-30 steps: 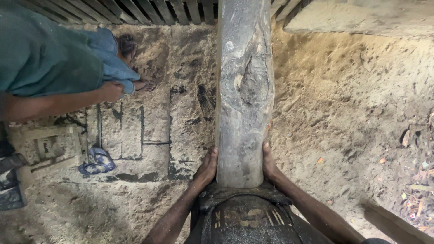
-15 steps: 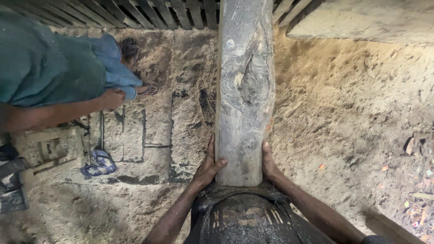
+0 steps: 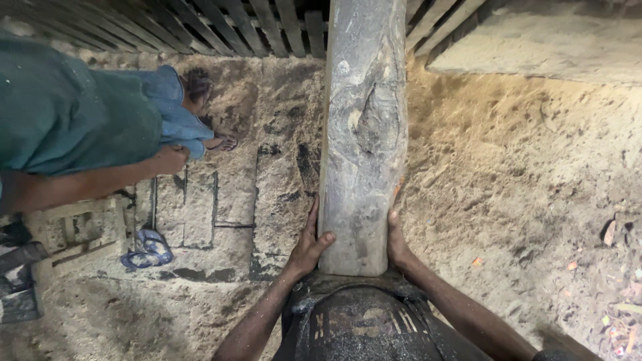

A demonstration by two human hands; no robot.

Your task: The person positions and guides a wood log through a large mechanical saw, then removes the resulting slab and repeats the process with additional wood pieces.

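- No packages, labels, signs or screens showing anywhere around the hands in this view.

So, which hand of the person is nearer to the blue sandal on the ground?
Left. The left hand grips the timber on the side facing the blue sandal; the right hand holds the far side.
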